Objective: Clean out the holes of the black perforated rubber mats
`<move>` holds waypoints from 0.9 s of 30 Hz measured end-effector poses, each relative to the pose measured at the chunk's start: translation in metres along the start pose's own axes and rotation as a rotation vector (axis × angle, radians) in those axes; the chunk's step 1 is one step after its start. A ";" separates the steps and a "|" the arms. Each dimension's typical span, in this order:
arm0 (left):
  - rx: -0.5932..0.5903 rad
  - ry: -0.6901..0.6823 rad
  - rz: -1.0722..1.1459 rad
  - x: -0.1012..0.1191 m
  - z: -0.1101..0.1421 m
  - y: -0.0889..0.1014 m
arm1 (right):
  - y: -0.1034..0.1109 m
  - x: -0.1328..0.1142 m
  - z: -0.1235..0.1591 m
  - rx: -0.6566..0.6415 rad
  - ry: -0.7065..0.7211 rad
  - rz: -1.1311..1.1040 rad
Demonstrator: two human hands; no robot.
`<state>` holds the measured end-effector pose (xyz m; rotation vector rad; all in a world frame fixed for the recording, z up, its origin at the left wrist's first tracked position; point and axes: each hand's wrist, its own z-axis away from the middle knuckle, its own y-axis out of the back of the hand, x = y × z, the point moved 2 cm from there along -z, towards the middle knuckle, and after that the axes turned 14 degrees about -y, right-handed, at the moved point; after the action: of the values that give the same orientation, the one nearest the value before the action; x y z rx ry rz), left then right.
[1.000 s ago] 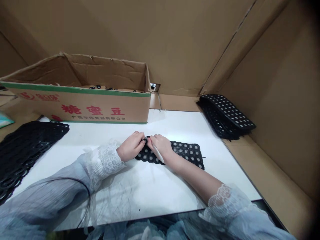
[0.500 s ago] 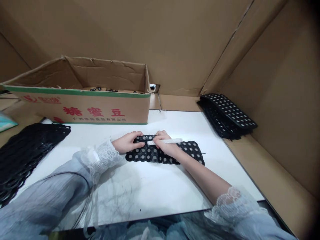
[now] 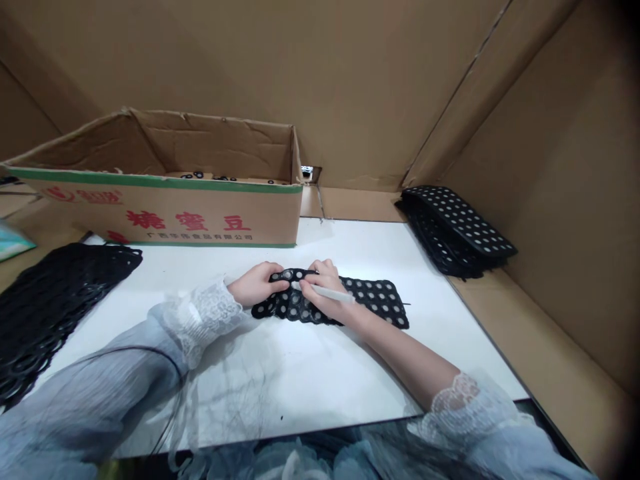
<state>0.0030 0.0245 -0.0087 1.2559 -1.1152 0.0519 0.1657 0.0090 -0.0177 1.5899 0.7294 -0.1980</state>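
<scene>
White pen (image 3: 327,292) in right hand (image 3: 325,291) over dotted black piece (image 3: 377,301).

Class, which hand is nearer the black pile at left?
Left. The left hand is right of the pile; the right hand, holding a white pen, is farther right.

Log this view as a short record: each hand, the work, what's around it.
left hand: fingers on the strip's left end
right hand: holds a white pen, tip at the strip
strip: black with pale dots, flat on the white table
left side: black mesh pile
behind: open box, small black rings inside
right side: folded dotted stack
</scene>
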 end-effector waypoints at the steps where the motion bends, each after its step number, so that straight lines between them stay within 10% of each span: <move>1: 0.027 0.027 -0.026 0.001 0.000 -0.001 | -0.001 -0.002 0.001 0.009 0.004 0.036; 8: 0.068 0.073 -0.080 0.009 0.006 -0.008 | -0.010 -0.007 -0.002 0.112 -0.027 0.216; 18: 0.122 -0.043 -0.250 0.003 0.004 0.012 | 0.011 0.000 0.004 0.101 0.050 -0.147; 27: 0.040 0.183 0.242 -0.001 0.008 0.023 | 0.004 0.000 0.005 0.085 0.026 -0.072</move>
<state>-0.0160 0.0272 0.0059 1.1224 -1.1048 0.3660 0.1699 0.0042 -0.0152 1.6506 0.8087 -0.2644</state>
